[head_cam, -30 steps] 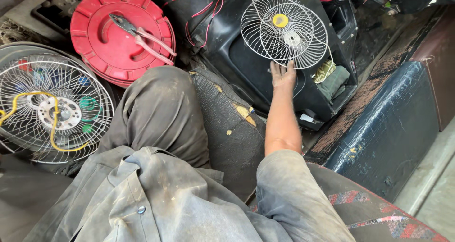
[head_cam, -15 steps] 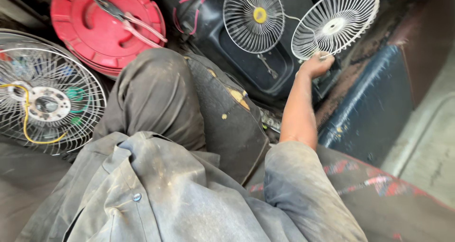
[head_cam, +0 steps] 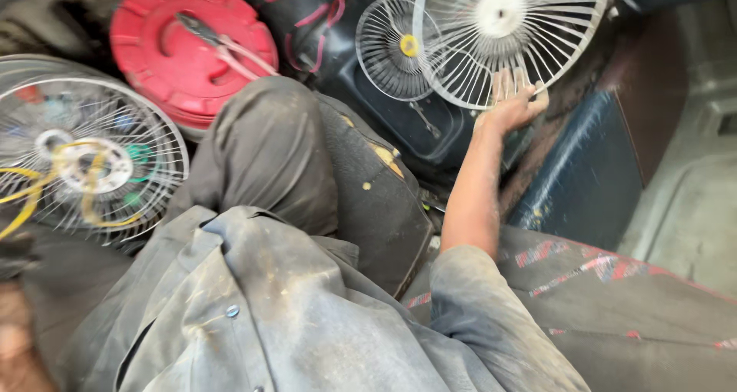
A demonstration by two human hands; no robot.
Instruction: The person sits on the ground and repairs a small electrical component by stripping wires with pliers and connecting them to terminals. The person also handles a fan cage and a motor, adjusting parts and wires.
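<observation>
My right hand (head_cam: 510, 104) reaches forward and grips the lower rim of a large white wire fan guard (head_cam: 499, 23), with the fingers laid up against its wires. The guard is tilted and overlaps a smaller wire guard with a yellow centre (head_cam: 395, 50), which rests on a black casing (head_cam: 414, 123). My left hand is out of sight. My bent knee in dusty grey trousers (head_cam: 269, 154) fills the middle of the view.
A red round lid (head_cam: 188, 50) with pliers (head_cam: 223, 43) on it lies at the upper left. A caged fan with yellow wires (head_cam: 84, 162) sits at the left. A dark blue panel (head_cam: 591, 169) stands at the right, with concrete floor (head_cam: 691, 208) beyond it.
The right hand has taken the larger white guard off the smaller one, swung it out to the right, then brought it back so it overlaps the smaller guard.
</observation>
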